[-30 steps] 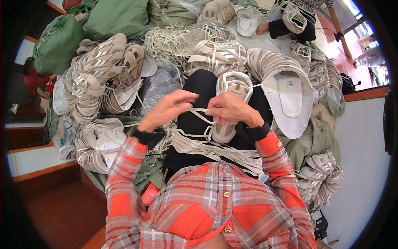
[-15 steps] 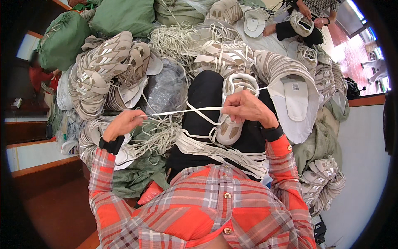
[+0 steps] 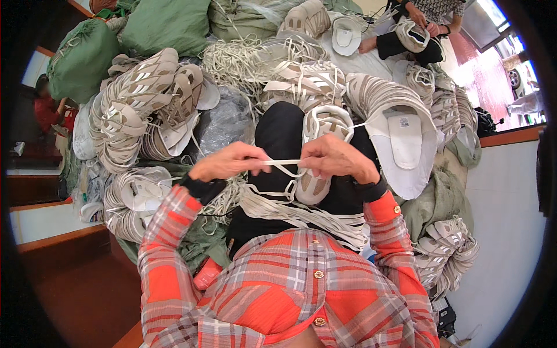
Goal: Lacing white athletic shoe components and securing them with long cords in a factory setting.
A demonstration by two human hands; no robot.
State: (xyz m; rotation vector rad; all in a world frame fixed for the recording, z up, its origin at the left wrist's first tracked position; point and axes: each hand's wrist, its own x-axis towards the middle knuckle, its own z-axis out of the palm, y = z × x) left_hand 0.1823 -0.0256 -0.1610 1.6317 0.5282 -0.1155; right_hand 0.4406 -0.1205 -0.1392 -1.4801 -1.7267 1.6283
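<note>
On my black-trousered lap lies a beige and white shoe upper (image 3: pixel 314 189), its toe pointing toward me. Both hands are closed on a flat white shoelace (image 3: pixel 285 162), drawn taut in a short span just above it. My left hand (image 3: pixel 231 160) pinches the lace at the left, over my knee. Over the upper's front part, my right hand (image 3: pixel 337 158) pinches the other end of that span and hides some of the upper. A slack loop of lace hangs below the hands. Across my lap lies a bundle of loose white shoelaces (image 3: pixel 290 213).
Stacked shoe uppers stand at the left (image 3: pixel 130 113) and right, the right stack (image 3: pixel 389 93) ending in a white-lined upper. A tangled lace heap (image 3: pixel 238 61) and green sacks (image 3: pixel 168 26) lie behind. At the far right another person's hands (image 3: pixel 419 16) hold an upper.
My left hand has moved right, close to my right hand, so the lace span between them is much shorter. My right hand stays over the upper. The view has shifted slightly.
</note>
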